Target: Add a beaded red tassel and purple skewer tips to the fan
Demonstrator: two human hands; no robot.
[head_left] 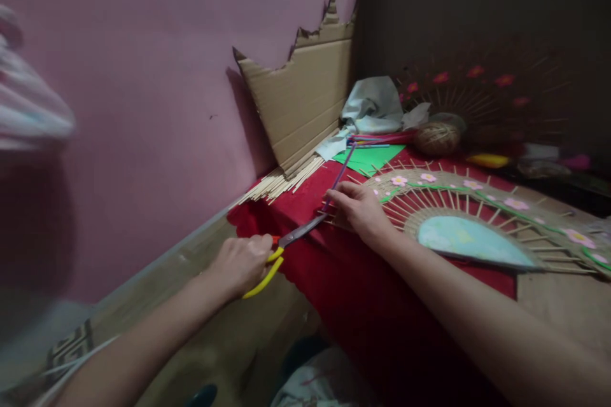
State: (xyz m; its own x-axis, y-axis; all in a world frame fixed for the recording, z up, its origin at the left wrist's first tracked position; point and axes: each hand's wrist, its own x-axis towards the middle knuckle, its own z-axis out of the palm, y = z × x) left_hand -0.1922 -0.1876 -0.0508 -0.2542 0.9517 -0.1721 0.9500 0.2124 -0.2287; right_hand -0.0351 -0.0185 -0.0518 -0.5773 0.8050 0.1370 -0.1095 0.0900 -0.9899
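Observation:
My left hand [243, 262] is closed round the yellow and orange handles of a pair of scissors [300, 231]. The blades point up and to the right, and their tips reach the lower end of a thin purple strip [344, 168]. That strip is pinched in the fingers of my right hand [360, 210] and slants upward from them. Just right of my right hand lies a fan-shaped piece of sticks and twine [443, 197], with pink flowers, a green wavy line and a pale blue half-round centre [470, 240].
A jagged cardboard piece [305, 89] leans on the pink wall. Thin sticks [286, 183] lie at its foot on the red cloth [324, 273]. Behind are green paper [377, 158], a twine ball [436, 137], a yellow item [487, 160] and a dark fan with red flowers [458, 92].

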